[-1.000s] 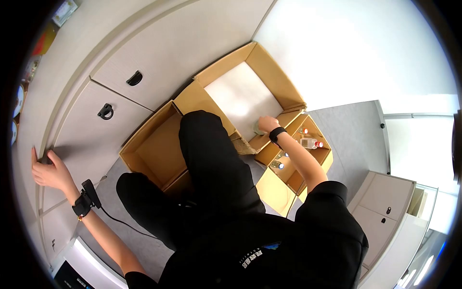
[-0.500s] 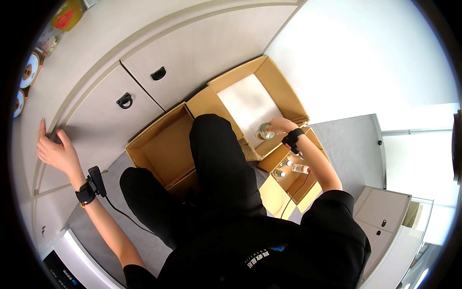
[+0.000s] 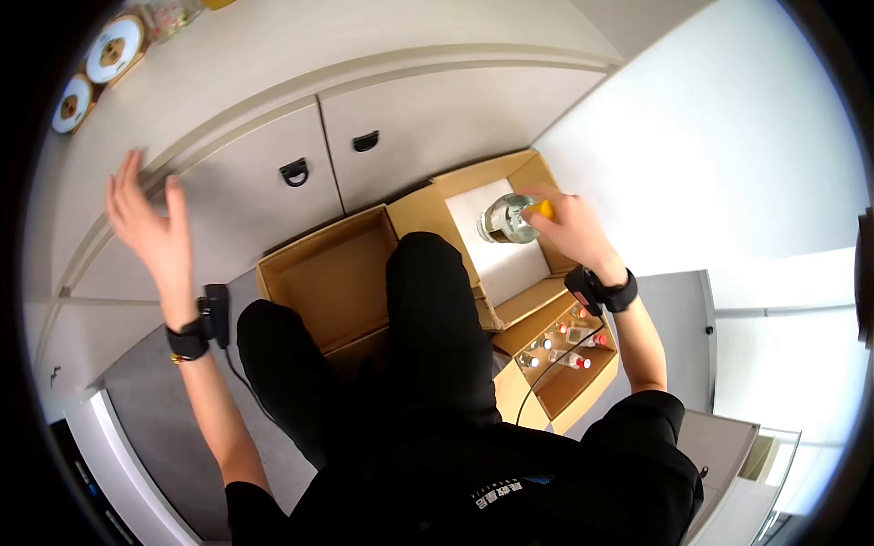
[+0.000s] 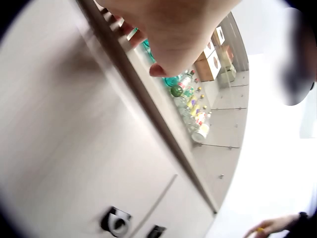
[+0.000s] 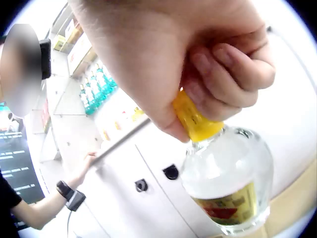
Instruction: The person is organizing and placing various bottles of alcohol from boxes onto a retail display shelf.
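Observation:
A clear round bottle [image 3: 506, 220] with a yellow cap [image 5: 195, 119] and a coloured label is held by my right hand [image 3: 575, 229], its fingers curled round the cap. In the head view the bottle is above the white-bottomed cardboard box [image 3: 528, 314]. My left hand [image 3: 153, 223] is at the counter's front edge, fingers spread and holding nothing; whether it touches the edge cannot be told.
An open brown box [image 3: 332, 273] stands left of the knees. A smaller box [image 3: 563, 396] at the right holds several small bottles [image 3: 572, 359]. Cabinet doors [image 3: 455, 127] with black handles line the front; round-lidded containers [image 3: 116, 47] and bottles [image 4: 200, 131] stand on the counter.
My right hand has lifted the bottle up from the white-bottomed box. My left hand's fingers have spread and shifted along the counter edge, and the head view has turned.

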{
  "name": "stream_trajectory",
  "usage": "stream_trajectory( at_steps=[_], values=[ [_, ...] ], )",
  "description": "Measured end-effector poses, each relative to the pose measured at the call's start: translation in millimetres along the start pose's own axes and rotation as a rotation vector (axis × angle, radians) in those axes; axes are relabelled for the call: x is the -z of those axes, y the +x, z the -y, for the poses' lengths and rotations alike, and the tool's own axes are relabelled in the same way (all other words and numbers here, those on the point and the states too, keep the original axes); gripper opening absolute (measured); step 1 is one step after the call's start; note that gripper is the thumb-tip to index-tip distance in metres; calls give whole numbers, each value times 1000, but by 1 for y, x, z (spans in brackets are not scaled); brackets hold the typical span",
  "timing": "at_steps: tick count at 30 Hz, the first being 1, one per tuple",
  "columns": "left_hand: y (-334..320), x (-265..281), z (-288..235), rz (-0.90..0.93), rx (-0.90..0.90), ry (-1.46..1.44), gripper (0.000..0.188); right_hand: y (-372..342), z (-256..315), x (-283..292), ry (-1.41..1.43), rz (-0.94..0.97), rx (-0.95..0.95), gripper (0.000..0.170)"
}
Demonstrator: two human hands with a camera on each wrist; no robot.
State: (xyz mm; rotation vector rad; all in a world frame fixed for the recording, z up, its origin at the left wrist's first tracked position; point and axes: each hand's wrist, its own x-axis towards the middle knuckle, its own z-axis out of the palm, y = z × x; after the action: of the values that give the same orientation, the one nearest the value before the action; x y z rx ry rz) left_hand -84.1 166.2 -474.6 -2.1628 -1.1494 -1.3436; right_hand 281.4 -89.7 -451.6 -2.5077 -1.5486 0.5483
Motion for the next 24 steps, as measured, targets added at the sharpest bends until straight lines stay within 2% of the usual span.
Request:
stream_trajectory(
  at_steps=[2,3,5,6,7,9,10,13,15,17,18,19,21,23,24],
  values=[
    [-5,14,-45,17,55,-222,47,-6,23,11,210,-156,131,31],
    [-8,19,-70,78,26,-317,52,-9,37,16,208,-150,151,31],
    [-17,27,-115,421,39,-609,74,-13,63,23,432,-137,191,28],
    [-23,25,-133,504,-50,-714,83,-13,70,24,484,-79,190,29],
    [-28,21,-147,572,-86,-783,88,-11,75,23,482,-68,207,29],
    [-42,14,-163,740,-13,-921,86,-10,85,20,637,-11,322,28],
    [-52,9,-167,758,23,-981,83,-12,93,16,703,-24,398,28],
    [-66,10,-169,728,93,-1052,73,-14,103,19,628,23,359,27],
    [-67,19,-163,957,213,-1112,70,-14,103,19,573,90,320,31],
    [-62,29,-159,1021,278,-1184,69,-12,103,13,862,199,283,39],
    [-60,31,-158,1084,342,-1256,67,-11,102,10,865,206,287,39],
    [-65,29,-157,1085,348,-1250,67,-12,101,7,892,182,317,43],
    [-73,25,-158,939,378,-1458,64,-11,98,2,923,161,347,48],
    [-72,27,-159,943,440,-1527,63,-7,93,1,930,100,435,51],
    [-68,30,-160,942,502,-1599,62,-6,86,3,873,177,377,57]
  ],
)
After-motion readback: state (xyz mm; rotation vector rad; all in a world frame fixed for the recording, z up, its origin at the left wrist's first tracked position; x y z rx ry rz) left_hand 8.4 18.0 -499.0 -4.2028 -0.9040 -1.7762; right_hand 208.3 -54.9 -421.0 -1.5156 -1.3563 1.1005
